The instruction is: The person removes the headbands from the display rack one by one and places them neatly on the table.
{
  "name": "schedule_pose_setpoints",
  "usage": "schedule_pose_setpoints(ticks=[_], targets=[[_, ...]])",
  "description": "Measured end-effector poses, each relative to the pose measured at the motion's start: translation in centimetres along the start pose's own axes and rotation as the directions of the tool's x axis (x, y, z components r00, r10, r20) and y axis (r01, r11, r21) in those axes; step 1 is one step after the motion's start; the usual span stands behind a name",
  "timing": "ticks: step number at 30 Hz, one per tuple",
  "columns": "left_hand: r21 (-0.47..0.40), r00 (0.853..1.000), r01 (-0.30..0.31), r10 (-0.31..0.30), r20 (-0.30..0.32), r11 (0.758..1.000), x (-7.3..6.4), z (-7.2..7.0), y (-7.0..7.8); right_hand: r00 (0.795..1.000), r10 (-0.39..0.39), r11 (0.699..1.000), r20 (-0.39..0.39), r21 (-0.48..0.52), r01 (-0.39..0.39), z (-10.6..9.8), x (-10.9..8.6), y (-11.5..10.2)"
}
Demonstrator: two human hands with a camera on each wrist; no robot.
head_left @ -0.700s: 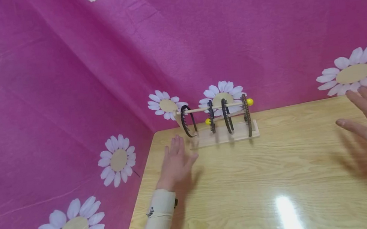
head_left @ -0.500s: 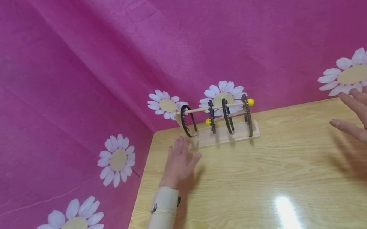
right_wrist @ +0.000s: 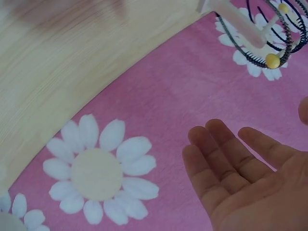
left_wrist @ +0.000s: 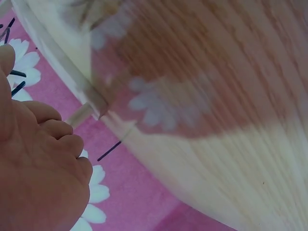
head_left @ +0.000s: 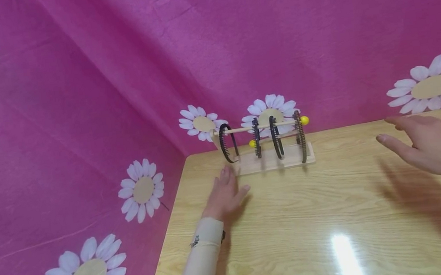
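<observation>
A small wooden stand (head_left: 248,166) with two horizontal pegs, each tipped with a yellow ball (head_left: 305,120), is at the back of the table. Several toothed headbands hang spaced along the pegs: a black one (head_left: 223,144) at the left, dark ones in the middle and a brown one (head_left: 302,142) at the right. My left hand (head_left: 223,196) lies low by the stand's front left corner, fingers extended, fingertips right at the base. My right hand (head_left: 438,144) hovers over the table on the right, fingers extended and holding nothing; the right wrist view shows its bare palm (right_wrist: 260,192).
The light wood table (head_left: 315,213) meets a pink cloth wall (head_left: 316,45) with white daisies behind the stand and along the left side. A bright light reflection (head_left: 347,254) lies on the table's front part.
My left hand has shifted a little right, closer to the stand's base. My right hand has moved left and turned, bringing its wrist into view. The stand and headbands have stayed in place.
</observation>
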State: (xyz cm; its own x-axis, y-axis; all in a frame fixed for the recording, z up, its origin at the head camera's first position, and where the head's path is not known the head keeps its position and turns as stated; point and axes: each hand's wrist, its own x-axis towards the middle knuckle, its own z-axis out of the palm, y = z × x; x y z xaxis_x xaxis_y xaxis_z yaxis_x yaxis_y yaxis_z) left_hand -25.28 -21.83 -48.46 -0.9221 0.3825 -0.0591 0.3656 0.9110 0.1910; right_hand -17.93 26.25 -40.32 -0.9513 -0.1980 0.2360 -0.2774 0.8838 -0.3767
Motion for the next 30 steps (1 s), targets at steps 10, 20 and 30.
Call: schedule_pose_setpoints(ticks=[10,20,30], targets=[[-0.015,0.999,0.034,-0.033,0.038,0.999,1.0,1.1,-0.6,0.999,0.020,0.994,-0.033,0.105,-0.016,1.1,1.2,-3.1],[-0.070,0.996,0.054,-0.049,0.079,0.996,1.3,1.1,-0.4,0.996,0.062,0.950,-0.065,0.309,-0.039,3.4,3.1,-5.5],[-0.070,0.988,0.099,-0.090,0.122,0.993,1.2,0.8,-0.1,0.994,0.090,0.914,-0.065,0.403,-0.057,5.3,4.9,-7.0]])
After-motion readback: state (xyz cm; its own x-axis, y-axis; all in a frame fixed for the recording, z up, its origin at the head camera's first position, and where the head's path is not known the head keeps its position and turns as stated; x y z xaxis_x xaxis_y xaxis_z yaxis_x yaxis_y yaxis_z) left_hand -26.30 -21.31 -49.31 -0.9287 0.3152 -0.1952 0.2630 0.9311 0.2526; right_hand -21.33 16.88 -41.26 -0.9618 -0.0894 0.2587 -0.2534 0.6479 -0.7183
